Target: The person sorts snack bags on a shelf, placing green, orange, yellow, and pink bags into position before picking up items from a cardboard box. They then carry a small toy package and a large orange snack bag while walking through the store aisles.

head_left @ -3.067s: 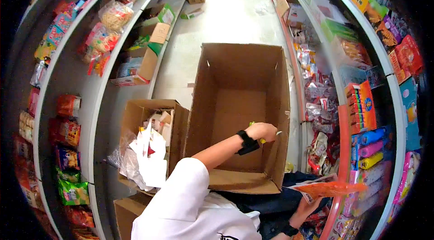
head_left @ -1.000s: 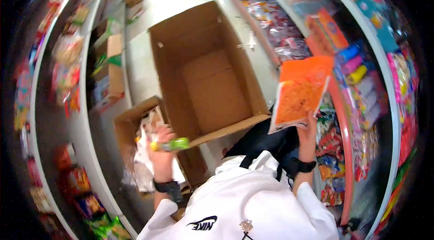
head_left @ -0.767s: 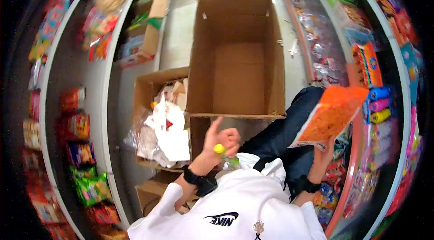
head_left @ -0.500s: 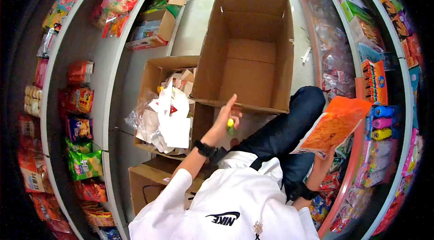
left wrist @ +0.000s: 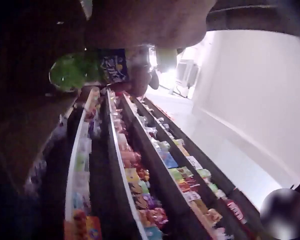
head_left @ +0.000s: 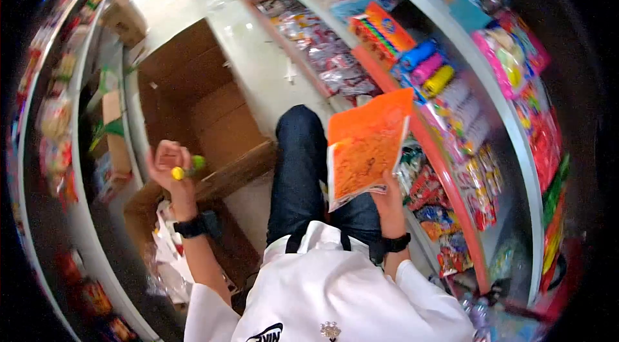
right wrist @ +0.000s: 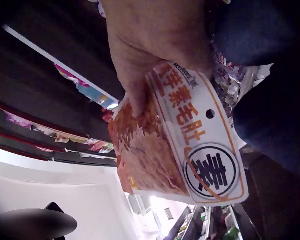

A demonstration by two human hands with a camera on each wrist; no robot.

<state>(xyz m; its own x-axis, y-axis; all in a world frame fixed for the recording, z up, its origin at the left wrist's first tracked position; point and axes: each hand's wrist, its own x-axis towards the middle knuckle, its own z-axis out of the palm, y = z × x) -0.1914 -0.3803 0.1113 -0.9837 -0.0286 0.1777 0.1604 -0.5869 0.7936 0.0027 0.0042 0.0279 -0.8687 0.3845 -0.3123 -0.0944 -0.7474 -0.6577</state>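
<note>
My left hand (head_left: pixel 171 165) is raised over the near left corner of the large open cardboard box (head_left: pixel 222 116). It holds a small green bottle with a yellow cap (head_left: pixel 178 173); in the left wrist view the bottle (left wrist: pixel 85 70) shows a dark blue label, and the fingers around it are dim. My right hand (head_left: pixel 389 195) grips the lower edge of a flat orange snack bag (head_left: pixel 367 142), held up over the right thigh. The right wrist view shows the thumb (right wrist: pixel 136 97) pressed on the printed face of the bag (right wrist: pixel 150 145).
A smaller carton (head_left: pixel 138 210) with white paper and clear plastic (head_left: pixel 169 252) stands at the left. Shelves of packaged snacks run along both sides, with an orange-red edge (head_left: pixel 445 194) close on the right. A bent knee (head_left: pixel 300 142) sits between the hands.
The head view has swung toward the right shelf. The left hand, earlier reaching inside the large box, has drawn back to its near corner with the bottle. The bag is now raised more upright.
</note>
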